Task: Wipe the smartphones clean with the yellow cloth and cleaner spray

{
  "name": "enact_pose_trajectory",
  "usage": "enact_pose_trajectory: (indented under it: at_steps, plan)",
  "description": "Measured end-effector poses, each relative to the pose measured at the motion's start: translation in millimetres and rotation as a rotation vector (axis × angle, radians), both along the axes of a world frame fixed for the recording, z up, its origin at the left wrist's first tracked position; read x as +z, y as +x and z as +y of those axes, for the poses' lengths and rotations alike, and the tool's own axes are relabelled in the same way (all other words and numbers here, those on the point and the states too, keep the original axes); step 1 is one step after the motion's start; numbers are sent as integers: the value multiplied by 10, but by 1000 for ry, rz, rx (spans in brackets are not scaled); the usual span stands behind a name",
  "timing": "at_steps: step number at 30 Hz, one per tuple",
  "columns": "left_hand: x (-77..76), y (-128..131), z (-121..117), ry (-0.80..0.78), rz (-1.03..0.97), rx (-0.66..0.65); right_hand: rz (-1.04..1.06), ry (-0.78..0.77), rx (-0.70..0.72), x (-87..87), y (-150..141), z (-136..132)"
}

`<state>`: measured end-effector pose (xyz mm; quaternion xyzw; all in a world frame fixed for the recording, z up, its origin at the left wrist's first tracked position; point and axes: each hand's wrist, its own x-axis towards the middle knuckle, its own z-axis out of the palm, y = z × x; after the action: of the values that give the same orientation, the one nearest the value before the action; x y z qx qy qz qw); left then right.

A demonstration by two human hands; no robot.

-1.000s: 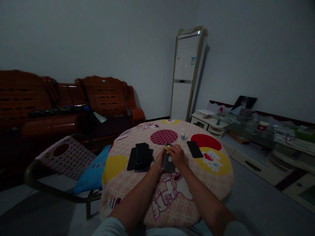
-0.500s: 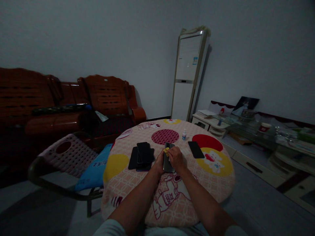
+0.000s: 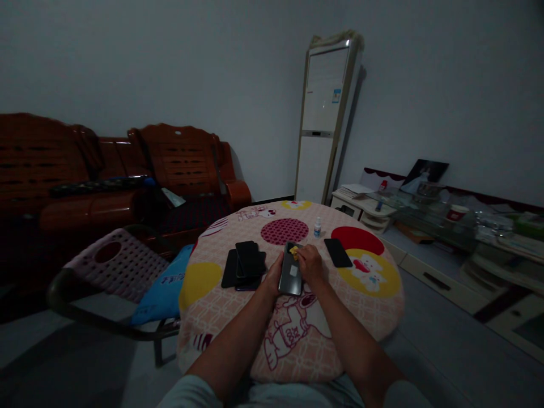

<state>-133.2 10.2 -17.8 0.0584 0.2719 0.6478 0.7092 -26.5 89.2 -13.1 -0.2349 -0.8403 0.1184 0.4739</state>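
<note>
A grey smartphone (image 3: 290, 281) lies back up on the patterned tablecloth in front of me, a small pale label on its back. My left hand (image 3: 273, 276) grips its left edge. Pinched in my right hand (image 3: 311, 263) is a small yellow cloth (image 3: 293, 251), which touches the upper part of the phone near the camera area. To the left sits a pile of dark phones (image 3: 250, 262). A single black phone (image 3: 338, 253) rests to the right, and a small white bottle with a blue label (image 3: 317, 228) stands behind it.
The round table (image 3: 229, 340) has a pink cloth with cartoon prints. At left are a woven chair (image 3: 123, 263) with a blue cushion (image 3: 164, 292) and wooden sofas (image 3: 178, 161). A tall air conditioner (image 3: 317, 164) stands behind; a cluttered glass-topped cabinet (image 3: 429, 269) is at right.
My right hand and the yellow cloth have shifted slightly right and up along the phone, uncovering more of its back and the label. The view has tilted slightly.
</note>
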Motion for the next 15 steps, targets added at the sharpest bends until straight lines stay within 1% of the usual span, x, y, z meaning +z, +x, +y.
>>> enact_pose_trajectory:
  at_steps: [3, 5, 9, 15]
  plan:
    - [-16, -12, 2, -8, 37, 21, -1, -19, -45, -24, 65, 30]
    - [-21, -25, 12, -18, 59, 56, -31, -19, -31, -35, 112, -3]
    - [-12, -70, 38, -19, 57, 122, -80, -12, 66, -47, 162, -108]
    - [5, -174, 53, 127, -22, 133, -98, -23, 208, -45, 170, -204]
